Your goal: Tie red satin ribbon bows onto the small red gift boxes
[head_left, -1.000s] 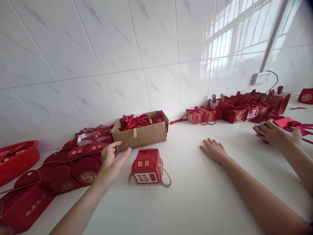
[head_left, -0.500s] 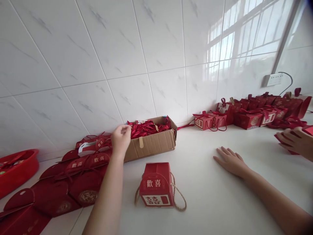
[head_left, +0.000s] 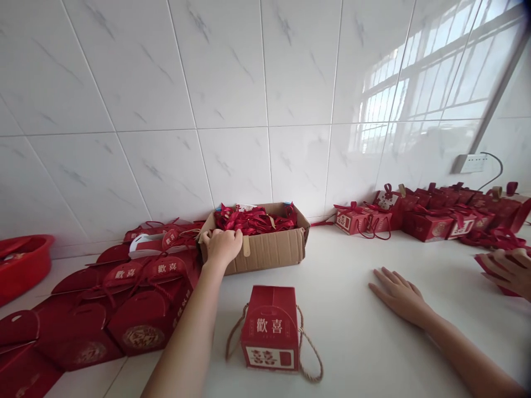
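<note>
My left hand is curled over the front rim of an open cardboard box, near its left corner, with its fingertips hidden inside. Tangled dark red ribbons fill this box. In front of me a red gift box with white characters stands upright, a twisted rope handle hanging at each side. Flat on the white tabletop, to the right of the gift box, my right hand lies open with nothing in it.
Several red gift boxes crowd the left side beside a red plastic basin. More small red boxes line the tiled wall at right, under a power socket. Another person's hand rests on something red at the right edge.
My left hand has gone from a pinch at the box's left end to a hold over its front rim. The view has shifted and levelled. My right hand stays flat.
</note>
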Demonstrator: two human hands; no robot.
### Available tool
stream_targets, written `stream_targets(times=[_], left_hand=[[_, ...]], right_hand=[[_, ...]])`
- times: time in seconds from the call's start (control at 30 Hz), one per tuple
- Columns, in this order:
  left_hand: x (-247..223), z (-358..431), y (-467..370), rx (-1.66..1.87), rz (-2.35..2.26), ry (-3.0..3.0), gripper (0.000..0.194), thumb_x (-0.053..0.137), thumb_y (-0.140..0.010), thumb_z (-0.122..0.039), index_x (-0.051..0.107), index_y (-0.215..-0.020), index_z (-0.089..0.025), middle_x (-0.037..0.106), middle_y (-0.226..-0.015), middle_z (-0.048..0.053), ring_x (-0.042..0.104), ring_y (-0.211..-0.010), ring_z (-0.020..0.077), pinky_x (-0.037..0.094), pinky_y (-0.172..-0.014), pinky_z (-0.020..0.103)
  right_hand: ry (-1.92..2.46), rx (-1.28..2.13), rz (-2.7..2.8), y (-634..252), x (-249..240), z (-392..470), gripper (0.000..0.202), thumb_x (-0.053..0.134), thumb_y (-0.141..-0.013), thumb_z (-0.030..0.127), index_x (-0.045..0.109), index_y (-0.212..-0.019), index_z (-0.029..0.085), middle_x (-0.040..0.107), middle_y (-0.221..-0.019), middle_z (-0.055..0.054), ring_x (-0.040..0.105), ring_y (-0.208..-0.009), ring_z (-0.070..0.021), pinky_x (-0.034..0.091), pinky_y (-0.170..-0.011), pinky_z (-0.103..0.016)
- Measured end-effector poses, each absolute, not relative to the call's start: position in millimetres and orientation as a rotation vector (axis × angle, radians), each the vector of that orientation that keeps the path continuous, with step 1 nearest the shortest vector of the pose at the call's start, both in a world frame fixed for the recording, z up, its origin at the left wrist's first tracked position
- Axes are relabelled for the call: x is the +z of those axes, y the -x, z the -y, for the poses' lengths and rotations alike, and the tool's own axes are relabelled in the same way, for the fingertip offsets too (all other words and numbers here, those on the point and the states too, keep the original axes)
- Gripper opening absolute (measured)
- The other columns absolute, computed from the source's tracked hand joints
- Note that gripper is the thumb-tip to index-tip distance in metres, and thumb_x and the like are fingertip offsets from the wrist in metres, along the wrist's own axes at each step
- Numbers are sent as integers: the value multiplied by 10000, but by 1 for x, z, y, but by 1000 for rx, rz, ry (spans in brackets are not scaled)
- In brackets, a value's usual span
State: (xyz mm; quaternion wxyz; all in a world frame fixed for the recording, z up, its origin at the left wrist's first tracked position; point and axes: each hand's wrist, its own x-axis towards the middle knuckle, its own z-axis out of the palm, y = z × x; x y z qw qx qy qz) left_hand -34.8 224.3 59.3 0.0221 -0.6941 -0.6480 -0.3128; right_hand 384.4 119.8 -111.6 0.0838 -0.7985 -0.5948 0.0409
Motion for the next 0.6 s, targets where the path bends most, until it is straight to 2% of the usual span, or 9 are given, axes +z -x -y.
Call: stream_targets(times=[0.1,0.2,0.27,0.33,0.4,0.5,0.6], left_hand=[[68,-221,39,-1116,2019,2202,413,422,-804,-440,708,-649,-185,730,-798,125,577,-1035,346,256,-990,518],[87,-202,39,-1341,1961,2269,458,378,-830,-491,705,-926,-185,731,-946,70,621,-993,270,423,-905,377],[103,-179,36,-1498,1867,2333,482,372,-844,-510,668,-1043,-186,708,-1055,49,620,-1018,225,466,-870,296],[119,-151,30,-1746,1736,2406,432,473,-819,-499,669,-1041,-184,704,-1064,52,615,-1034,217,472,-888,284],[132,-121,25,-1901,1643,2463,375,567,-784,-464,683,-987,-170,719,-970,67,644,-950,218,505,-843,300],[143,-80,18,-1851,1607,2525,296,601,-786,-385,673,-993,-187,706,-762,34,667,-786,187,538,-759,292],[143,-47,15,-1657,1624,2616,248,607,-790,-346,658,-1011,-244,696,-773,4,667,-739,160,549,-705,253]], right_hand=[[2335,121,1754,-388,-117,-121,659,286,-855,586,389,-1397,226,295,-1503,-59,229,-1390,-289,225,-1110,-488],[2264,153,1666,-388,-113,-122,639,388,-822,551,466,-1341,186,353,-1469,-112,275,-1367,-325,247,-1090,-511],[2155,188,1532,-377,-95,-120,584,470,-786,485,532,-1264,154,407,-1422,-163,366,-1311,-346,317,-1043,-510],[1899,251,1404,-354,-62,-113,477,481,-791,448,583,-1167,174,488,-1346,-156,482,-1213,-320,405,-967,-465],[1609,483,1332,-319,-19,-100,392,508,-799,480,628,-1040,195,622,-1159,-127,567,-1096,-285,431,-925,-428],[1119,956,1350,-254,46,-74,400,549,-795,540,673,-938,187,675,-1018,-105,612,-986,-249,448,-874,-387],[805,1409,1374,-196,88,-54,546,402,-846,625,705,-870,171,679,-1005,-102,616,-962,-234,412,-905,-391]])
